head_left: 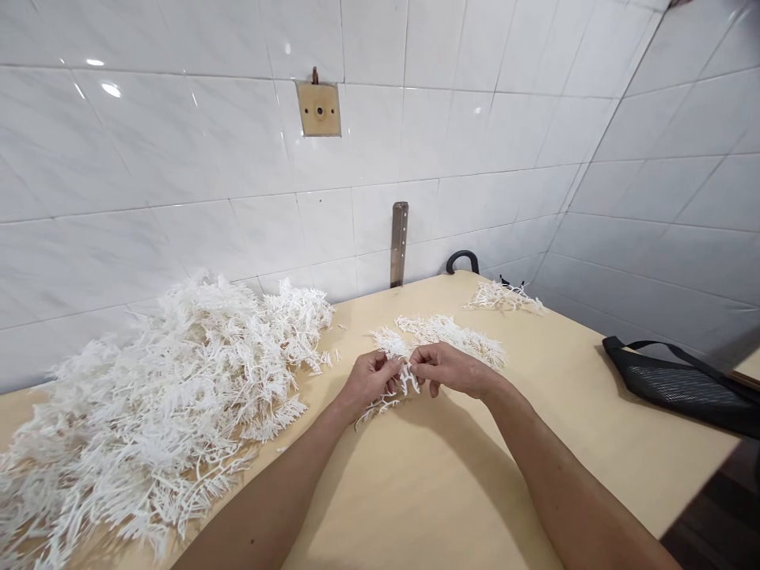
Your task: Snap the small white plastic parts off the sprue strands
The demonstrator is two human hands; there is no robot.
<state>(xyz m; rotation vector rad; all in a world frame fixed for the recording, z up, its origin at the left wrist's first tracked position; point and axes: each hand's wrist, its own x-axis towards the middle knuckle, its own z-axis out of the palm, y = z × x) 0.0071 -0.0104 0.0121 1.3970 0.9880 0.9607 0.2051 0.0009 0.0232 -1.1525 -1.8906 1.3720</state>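
Observation:
Between my two hands, above the table, is a small white branching plastic sprig (408,380). My left hand (373,378) is closed on it, thumb and fingers pinching from the left. From the other side my right hand (451,369) pinches the same sprig, with its lower fingers curled. Some white strands hang below my left fingers. Just behind the hands lies a small pile of similar white sprigs (466,336), partly covered by my right hand. My fingertips hide the exact points of grip.
A large heap of white sprigs (172,404) covers the table's left side. A few more sprigs (504,297) lie at the back right. A black mesh bag (670,384) rests at the right edge. A metal bracket (399,244) and a black hook-shaped handle (461,257) stand by the tiled wall.

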